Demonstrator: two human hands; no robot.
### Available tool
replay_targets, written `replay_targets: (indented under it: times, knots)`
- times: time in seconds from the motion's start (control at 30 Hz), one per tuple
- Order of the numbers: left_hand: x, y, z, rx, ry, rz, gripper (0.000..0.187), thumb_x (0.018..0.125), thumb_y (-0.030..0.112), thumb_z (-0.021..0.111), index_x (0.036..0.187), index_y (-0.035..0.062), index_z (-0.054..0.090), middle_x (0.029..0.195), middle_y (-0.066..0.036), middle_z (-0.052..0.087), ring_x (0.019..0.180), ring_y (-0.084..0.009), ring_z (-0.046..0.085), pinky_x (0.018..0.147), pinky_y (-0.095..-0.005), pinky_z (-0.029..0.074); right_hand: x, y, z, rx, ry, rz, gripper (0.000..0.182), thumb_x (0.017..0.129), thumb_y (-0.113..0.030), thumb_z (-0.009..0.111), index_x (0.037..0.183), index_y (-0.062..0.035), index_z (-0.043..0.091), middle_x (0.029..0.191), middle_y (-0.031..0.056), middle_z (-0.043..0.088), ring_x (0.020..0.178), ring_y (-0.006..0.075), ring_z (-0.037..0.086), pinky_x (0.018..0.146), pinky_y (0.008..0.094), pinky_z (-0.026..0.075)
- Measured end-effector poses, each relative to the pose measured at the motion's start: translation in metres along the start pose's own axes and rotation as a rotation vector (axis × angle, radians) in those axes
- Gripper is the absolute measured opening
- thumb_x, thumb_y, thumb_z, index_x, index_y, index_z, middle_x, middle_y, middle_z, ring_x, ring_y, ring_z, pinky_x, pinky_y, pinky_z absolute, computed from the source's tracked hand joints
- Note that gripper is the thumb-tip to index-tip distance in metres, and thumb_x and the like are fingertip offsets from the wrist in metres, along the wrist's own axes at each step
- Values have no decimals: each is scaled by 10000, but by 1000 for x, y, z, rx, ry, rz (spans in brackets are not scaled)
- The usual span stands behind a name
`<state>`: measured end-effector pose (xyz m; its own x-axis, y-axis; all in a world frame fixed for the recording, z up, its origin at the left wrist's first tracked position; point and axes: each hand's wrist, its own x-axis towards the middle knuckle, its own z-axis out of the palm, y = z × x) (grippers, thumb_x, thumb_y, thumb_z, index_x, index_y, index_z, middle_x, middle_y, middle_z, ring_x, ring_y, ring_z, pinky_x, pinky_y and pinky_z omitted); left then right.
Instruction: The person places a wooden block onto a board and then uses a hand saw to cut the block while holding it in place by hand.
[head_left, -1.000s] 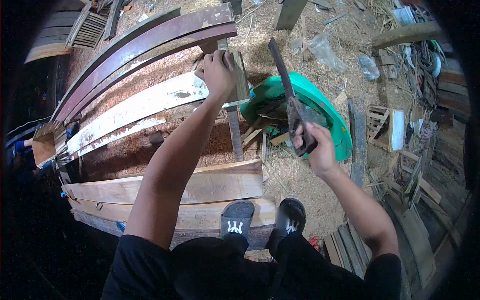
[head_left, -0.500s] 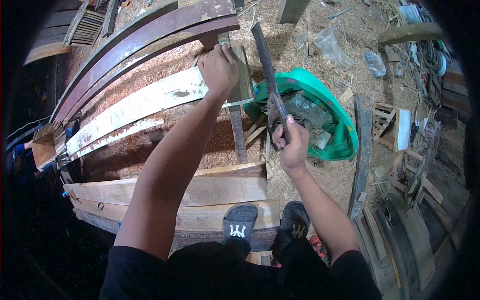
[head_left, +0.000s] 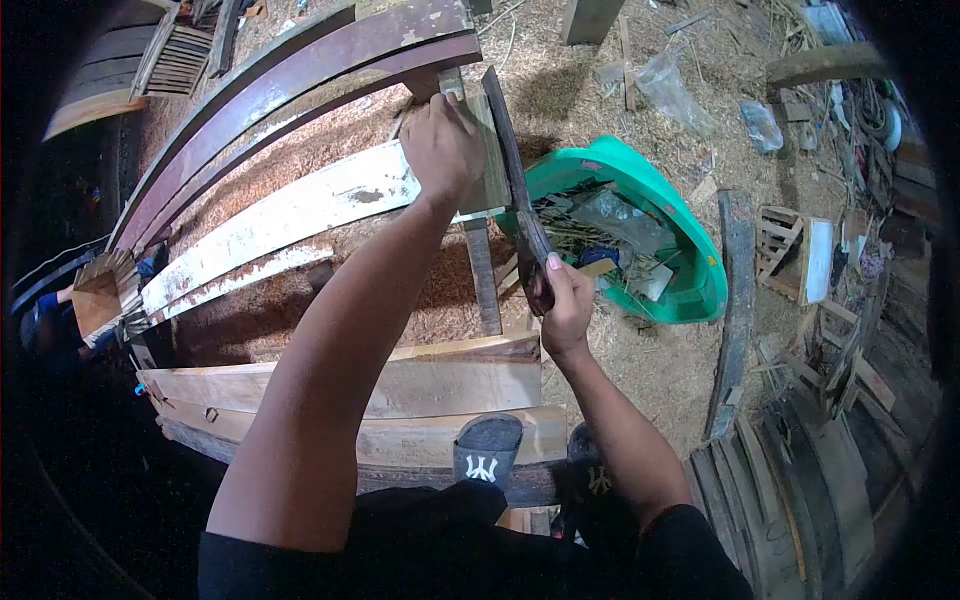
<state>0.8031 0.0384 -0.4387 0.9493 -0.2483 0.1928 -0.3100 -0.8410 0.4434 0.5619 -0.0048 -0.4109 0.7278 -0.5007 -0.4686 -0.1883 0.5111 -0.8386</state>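
Note:
My right hand (head_left: 566, 304) is closed round the handle of a handsaw (head_left: 512, 150). The dark blade points away from me and lies right along the right edge of a short wooden board (head_left: 489, 165). My left hand (head_left: 440, 146), fingers curled down, grips this board near its left side. Under the left wrist the right end of a long white-painted plank (head_left: 290, 208) shows, with worn patches. A green plastic tub (head_left: 690, 245) with scraps and plastic bags in it stands just right of the saw.
Curved maroon beams (head_left: 290, 95) run along the left. Light planks (head_left: 440, 385) lie in front of my feet in slippers (head_left: 488, 450). A long dark timber (head_left: 735, 290) and stacked boards (head_left: 790, 500) are at the right. Another person's arm (head_left: 60, 310) shows at far left. Wood shavings cover the ground.
The saw and my right hand have moved left, bringing the blade from apart to the board's edge. My left hand keeps its hold. The view has shifted slightly.

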Motion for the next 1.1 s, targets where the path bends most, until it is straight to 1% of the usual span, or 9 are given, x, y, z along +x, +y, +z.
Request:
replay_targets:
  times: [0.17,0.4,0.5,0.6,0.67,0.77,0.9,0.97,1.1]
  knots:
    - [-1,0,0,16,-21,-7,314,1053,246,419,914,43,614,895,-185,683,940,-399,628,888,-504,417,4,10,-4,18,-25,-6,501,1055,-278,506,620,-30,505,574,1,483,529,94,436,507,293,303]
    - [-2,-5,4,7,31,27,320,1056,254,418,908,54,619,880,-178,685,944,-393,632,902,-498,417,-6,6,2,-217,-55,-87,488,1070,-291,489,638,-69,453,576,-33,417,519,65,350,489,280,252]
    - [1,-3,2,-11,-52,-58,311,1051,251,431,898,57,620,858,-173,682,927,-396,631,895,-494,418,-10,2,-2,-234,-70,-82,481,1075,-283,486,649,-65,443,592,-42,407,538,60,349,498,277,255]
    - [-3,-9,4,-151,44,36,307,1046,256,444,890,55,617,845,-168,679,915,-393,631,877,-493,417,-10,9,-10,-242,-87,-45,480,1073,-287,483,649,-65,447,596,-41,425,541,64,358,502,277,258]
    - [-4,-6,1,-254,1,-58,299,1040,263,459,897,59,624,847,-166,675,920,-386,630,868,-496,415,-8,14,-13,-200,-92,-27,487,1066,-301,483,641,-66,458,592,-31,442,533,73,366,501,283,265]
    - [-6,-16,13,-273,131,32,301,1039,275,466,906,63,634,839,-166,669,922,-384,629,865,-495,415,-10,5,-11,-160,-100,0,495,1054,-330,489,635,-67,482,585,-24,451,526,81,374,500,287,272]
    - [-1,-13,11,-144,149,77,294,1035,279,478,914,67,644,844,-167,669,921,-384,629,863,-495,416,-21,16,-28,-293,-103,-51,502,1042,-346,505,628,-60,500,574,-18,453,519,88,386,502,290,278]
    - [0,-7,6,-54,18,-22,300,1035,284,478,911,68,646,860,-170,677,929,-380,633,865,-493,417,-23,16,-29,-189,-117,5,500,1041,-336,507,629,-54,498,571,-13,462,515,95,393,503,296,276]
    - [-2,-8,4,-33,-29,-44,292,1034,270,477,936,68,663,892,-170,690,943,-377,636,881,-487,418,12,13,-8,-160,-103,-83,510,1041,-336,507,616,-55,489,572,-5,475,520,91,403,499,299,268]
